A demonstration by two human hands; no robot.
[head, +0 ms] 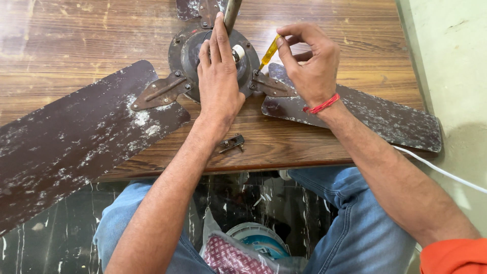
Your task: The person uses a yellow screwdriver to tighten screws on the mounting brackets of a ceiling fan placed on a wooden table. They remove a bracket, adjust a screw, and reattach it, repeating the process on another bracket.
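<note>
A dark brown ceiling fan lies on a wooden table (329, 30), its round motor housing (181, 50) near the top centre. My left hand (218, 76) rests flat on the housing, fingers pointing away from me. My right hand (309, 61) grips a yellow-handled screwdriver (270, 50), its tip down at the bracket (269, 85) of the right blade (375, 114). The left blade (66, 147), spotted with white, reaches past the table's front edge. A metal rod (231, 12) rises from the housing.
A small loose metal bracket (232, 143) lies on the table near the front edge. A white cable (441, 171) runs along the right by a pale wall. Below the table, between my knees, sits a round tin and a patterned bag (238, 253) on dark marble floor.
</note>
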